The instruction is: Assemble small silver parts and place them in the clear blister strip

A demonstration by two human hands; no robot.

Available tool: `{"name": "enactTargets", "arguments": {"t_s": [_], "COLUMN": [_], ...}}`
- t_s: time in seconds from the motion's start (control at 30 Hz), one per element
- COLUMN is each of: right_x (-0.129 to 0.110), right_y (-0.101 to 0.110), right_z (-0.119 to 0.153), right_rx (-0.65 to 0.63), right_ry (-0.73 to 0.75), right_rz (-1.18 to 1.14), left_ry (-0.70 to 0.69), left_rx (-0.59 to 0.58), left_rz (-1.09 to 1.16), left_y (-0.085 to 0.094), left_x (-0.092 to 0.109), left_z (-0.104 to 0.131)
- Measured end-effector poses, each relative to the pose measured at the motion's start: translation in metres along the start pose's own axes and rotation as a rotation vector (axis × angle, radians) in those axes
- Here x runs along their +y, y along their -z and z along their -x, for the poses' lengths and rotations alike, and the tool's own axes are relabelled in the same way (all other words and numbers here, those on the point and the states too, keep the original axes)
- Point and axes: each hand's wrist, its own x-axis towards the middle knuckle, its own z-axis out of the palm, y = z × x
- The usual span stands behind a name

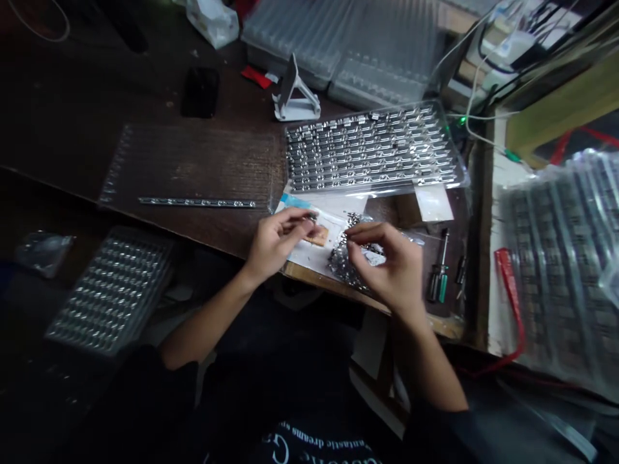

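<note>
My left hand (278,241) is closed in a pinch over a white sheet (302,254) at the table's front edge. A small dark metallic piece (313,216) shows at its fingertips, too small to name. To the right, my right hand (387,258) has thumb and forefinger pressed together above a heap of small shiny metal parts (345,261); what lies between those fingertips, if anything, I cannot make out. A small tan block (318,236) lies on the sheet between the hands. Behind them stands a clear tray (374,188) filled with rows of metal parts.
A second clear tray (193,161) at the left holds one row of parts (198,202). Screwdrivers (439,277) lie at the right. Behind are a white stand (296,106), a dark phone-like slab (200,92) and stacked clear trays (338,45). Another filled tray (109,293) sits lower left.
</note>
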Motion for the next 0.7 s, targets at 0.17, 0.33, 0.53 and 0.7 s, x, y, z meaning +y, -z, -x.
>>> {"name": "enactTargets", "arguments": {"t_s": [0.17,0.33,0.53,0.7], "right_x": [0.025,0.053,0.058,0.056], "right_y": [0.021,0.015,0.012,0.012], "right_z": [-0.036,-0.043,-0.034,-0.033], "right_rx": [0.089,0.067,-0.017,-0.057], "right_ry": [-0.054,-0.107,-0.082,-0.066], "right_rz": [0.112,0.110,0.131,0.148], "left_ry": [-0.277,-0.378,-0.405,-0.455], "left_rx": [-0.082,-0.189,-0.232,-0.230], "left_rz": [-0.543,-0.677,-0.829,-0.904], "left_y": [0.008,0.001,-0.001,-0.003], "left_x": [-0.006,-0.017,-0.019,-0.020], "left_z": [-0.020,-0.020,-0.020,-0.020]}}
